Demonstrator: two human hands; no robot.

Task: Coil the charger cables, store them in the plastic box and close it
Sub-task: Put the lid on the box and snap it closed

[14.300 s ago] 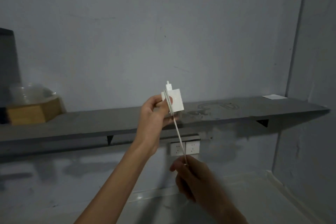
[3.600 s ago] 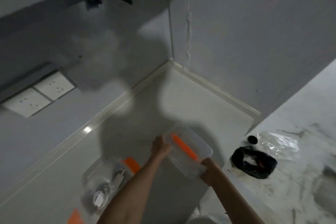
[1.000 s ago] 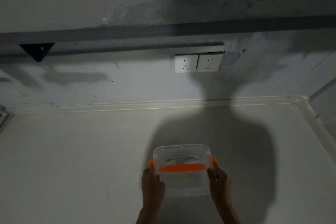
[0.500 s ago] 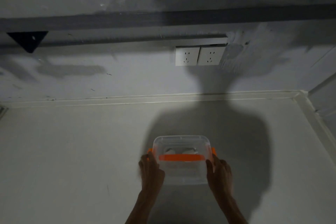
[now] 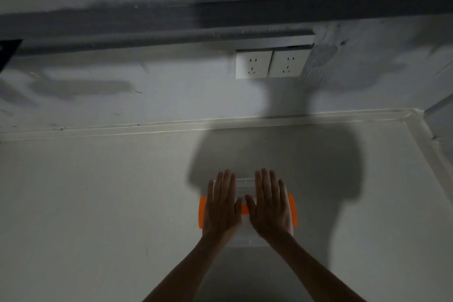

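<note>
Both hands have shifted from the sides onto the lid. I see the left hand (image 5: pixel 221 206) and right hand (image 5: pixel 269 206) flat, fingers straight, pressing the plastic box (image 5: pixel 245 185) on the floor (image 5: pixel 98 203). They hide most of it. Two orange latches (image 5: pixel 202 212) flank them, and two wall sockets (image 5: pixel 253 64) sit beyond under one shelf (image 5: pixel 147 27).

- Plastic box (image 5: pixel 245 185): lid largely covered by left hand (image 5: pixel 221 206) and right hand (image 5: pixel 269 206); contents cannot be determined
- Black bracket (image 5: pixel 7 51): cut off by left frame edge
</note>
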